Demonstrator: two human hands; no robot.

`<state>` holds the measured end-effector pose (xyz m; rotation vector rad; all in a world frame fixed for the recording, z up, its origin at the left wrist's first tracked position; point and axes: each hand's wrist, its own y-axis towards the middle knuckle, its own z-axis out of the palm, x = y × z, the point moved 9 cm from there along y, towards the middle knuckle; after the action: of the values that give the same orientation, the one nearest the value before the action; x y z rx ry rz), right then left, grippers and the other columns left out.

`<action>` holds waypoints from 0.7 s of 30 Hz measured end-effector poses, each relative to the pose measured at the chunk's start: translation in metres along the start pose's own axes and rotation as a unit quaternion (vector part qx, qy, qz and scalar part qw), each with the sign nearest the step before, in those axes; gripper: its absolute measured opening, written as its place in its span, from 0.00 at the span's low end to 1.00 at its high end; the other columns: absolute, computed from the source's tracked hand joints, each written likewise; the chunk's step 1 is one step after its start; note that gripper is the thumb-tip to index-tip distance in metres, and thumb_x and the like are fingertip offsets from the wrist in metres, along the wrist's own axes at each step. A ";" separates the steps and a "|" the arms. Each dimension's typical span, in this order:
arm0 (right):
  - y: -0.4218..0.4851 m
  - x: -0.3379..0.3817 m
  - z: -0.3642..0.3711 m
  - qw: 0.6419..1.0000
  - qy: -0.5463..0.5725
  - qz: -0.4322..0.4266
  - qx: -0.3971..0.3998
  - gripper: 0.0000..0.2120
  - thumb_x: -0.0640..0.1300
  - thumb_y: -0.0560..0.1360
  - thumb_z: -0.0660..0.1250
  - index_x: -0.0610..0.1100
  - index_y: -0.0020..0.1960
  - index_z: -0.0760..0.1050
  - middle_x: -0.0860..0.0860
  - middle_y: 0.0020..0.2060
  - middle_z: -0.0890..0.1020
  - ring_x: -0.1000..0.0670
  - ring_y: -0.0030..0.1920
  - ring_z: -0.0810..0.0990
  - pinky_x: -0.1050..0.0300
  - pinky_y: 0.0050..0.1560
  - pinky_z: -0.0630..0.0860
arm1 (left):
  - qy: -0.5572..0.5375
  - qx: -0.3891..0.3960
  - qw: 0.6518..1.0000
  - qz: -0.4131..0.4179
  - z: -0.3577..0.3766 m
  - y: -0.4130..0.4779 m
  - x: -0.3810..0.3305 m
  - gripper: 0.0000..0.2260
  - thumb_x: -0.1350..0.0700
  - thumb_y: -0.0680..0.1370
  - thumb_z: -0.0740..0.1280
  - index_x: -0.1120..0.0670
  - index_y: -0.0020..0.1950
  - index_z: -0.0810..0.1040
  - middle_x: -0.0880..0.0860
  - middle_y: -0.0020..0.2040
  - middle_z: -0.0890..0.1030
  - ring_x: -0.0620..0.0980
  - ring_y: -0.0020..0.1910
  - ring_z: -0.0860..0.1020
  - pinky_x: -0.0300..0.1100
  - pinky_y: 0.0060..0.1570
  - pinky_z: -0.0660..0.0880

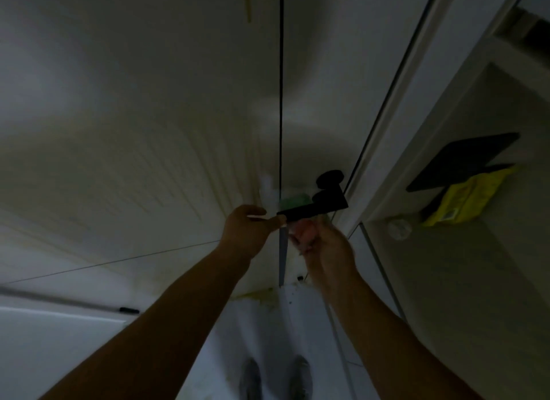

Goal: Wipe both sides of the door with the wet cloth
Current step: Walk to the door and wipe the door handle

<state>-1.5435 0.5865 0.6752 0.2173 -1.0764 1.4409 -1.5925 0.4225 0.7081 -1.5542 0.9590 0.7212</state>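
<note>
Two bare forearms reach up from the bottom edge toward a white door (312,102). The left hand (247,233) pinches the tip of the black lever handle (312,207) between thumb and fingers. The right hand (324,245), blurred, is closed around a crumpled green cloth (293,199) pressed to the door just behind the handle. The flat matte lever sits below a round black knob (329,178). Further right, a recessed shelf (446,250) holds a yellow packet (470,200) under a flat black plate (464,161). Grey shoes (250,379) stand on pale floor.
</note>
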 end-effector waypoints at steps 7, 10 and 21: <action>0.002 0.000 -0.008 1.000 -0.015 0.026 -0.008 0.13 0.37 0.84 0.58 0.37 0.44 0.77 0.38 0.42 0.82 0.44 0.47 0.82 0.50 0.48 0.82 | -0.018 0.010 0.999 -0.048 0.001 -0.003 0.007 0.21 0.53 0.72 0.79 0.59 0.60 0.77 0.57 0.48 0.83 0.52 0.46 0.81 0.41 0.41 0.78; -0.009 -0.005 -0.016 0.999 -0.020 0.040 -0.008 0.12 0.36 0.85 0.58 0.37 0.48 0.77 0.39 0.41 0.83 0.44 0.44 0.84 0.49 0.41 0.84 | 0.008 0.006 0.999 -0.037 0.001 -0.006 0.003 0.20 0.52 0.73 0.78 0.59 0.60 0.77 0.58 0.50 0.83 0.52 0.47 0.82 0.41 0.40 0.77; -0.044 0.097 -0.006 0.987 -0.016 -0.158 0.000 0.15 0.32 0.82 0.60 0.39 0.46 0.85 0.47 0.45 0.88 0.45 0.48 0.87 0.50 0.45 0.85 | 0.073 -0.034 0.992 0.101 -0.031 -0.045 -0.040 0.03 0.53 0.79 0.71 0.52 0.50 0.81 0.51 0.43 0.86 0.51 0.46 0.85 0.50 0.54 0.80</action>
<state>-1.5243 0.6484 0.7597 0.3937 -1.0164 1.1564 -1.5740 0.4023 0.7697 -1.6012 1.2241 0.7953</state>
